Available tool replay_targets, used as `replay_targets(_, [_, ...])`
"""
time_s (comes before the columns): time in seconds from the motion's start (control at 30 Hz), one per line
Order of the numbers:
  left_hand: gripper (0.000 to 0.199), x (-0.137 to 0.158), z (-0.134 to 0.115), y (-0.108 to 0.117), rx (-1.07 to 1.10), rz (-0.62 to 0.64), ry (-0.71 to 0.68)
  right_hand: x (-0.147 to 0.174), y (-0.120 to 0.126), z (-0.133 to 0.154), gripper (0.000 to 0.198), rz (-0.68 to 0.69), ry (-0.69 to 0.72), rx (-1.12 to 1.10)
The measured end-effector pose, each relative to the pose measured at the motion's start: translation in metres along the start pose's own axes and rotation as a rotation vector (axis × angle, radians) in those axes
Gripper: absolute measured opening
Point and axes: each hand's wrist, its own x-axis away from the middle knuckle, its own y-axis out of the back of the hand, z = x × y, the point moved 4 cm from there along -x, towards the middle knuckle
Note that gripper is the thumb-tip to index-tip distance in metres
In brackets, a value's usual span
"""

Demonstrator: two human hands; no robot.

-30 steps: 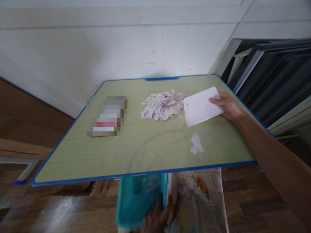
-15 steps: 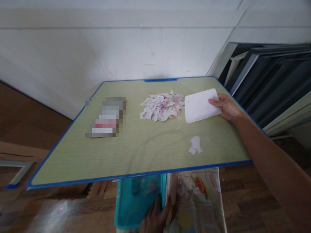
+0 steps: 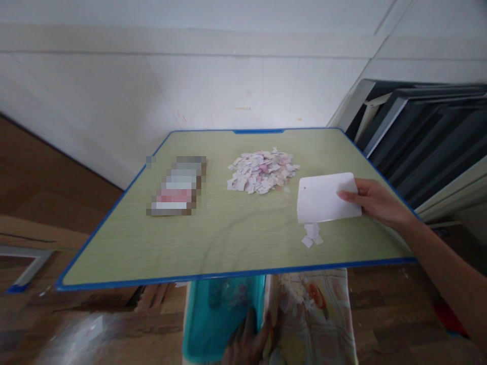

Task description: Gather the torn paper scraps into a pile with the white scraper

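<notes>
In the head view, my right hand (image 3: 375,200) pinches a thin white card (image 3: 323,200) by its right end. The card has rounded corners and a small hole near its left edge. Just below its lower edge lie a few white paper scraps (image 3: 312,233). A larger heap of torn paper scraps (image 3: 262,171), some pinkish, rests on the table further back. Low in the view, my left hand (image 3: 245,339) is at the right rim of a teal plastic tray (image 3: 205,329), fingers on the inner side and thumb toward the outside.
The pale green table (image 3: 152,253) has a blue edge. A blurred-out flat item (image 3: 177,187) lies at its left. Under the front edge, a patterned cloth (image 3: 323,334) holds more scraps. Dark panels (image 3: 437,126) lean at the right, and a white wall (image 3: 213,91) stands behind.
My right hand has brought the white card toward me, from beside the heap to just behind the small scraps. My left hand stays at the tray. The view has shifted slightly.
</notes>
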Motion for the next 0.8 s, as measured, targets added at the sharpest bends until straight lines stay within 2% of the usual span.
replay_targets(0.13, [0.076, 0.000, 0.000, 0.001, 0.056, 0.048, 0.002, 0.032, -0.011, 0.005, 0.022, -0.058, 0.008, 0.085])
replay_targets(0.33, [0.083, 0.000, 0.000, -0.007, 0.062, 0.136, 0.007, 0.064, -0.023, 0.000, 0.017, -0.107, 0.001, 0.058])
replay_targets(0.5, [0.079, 0.002, 0.003, -0.016, 0.092, 0.096, 0.005, 0.069, -0.028, -0.001, 0.014, -0.115, 0.021, 0.038])
replay_targets(0.63, [0.079, 0.002, 0.003, -0.014, 0.071, 0.078, 0.007, 0.070, -0.027, -0.003, 0.013, -0.113, 0.038, 0.089])
replay_targets(0.8, [0.083, 0.001, 0.002, -0.008, 0.068, 0.127, 0.027, 0.072, -0.025, -0.008, 0.013, -0.116, 0.053, 0.127])
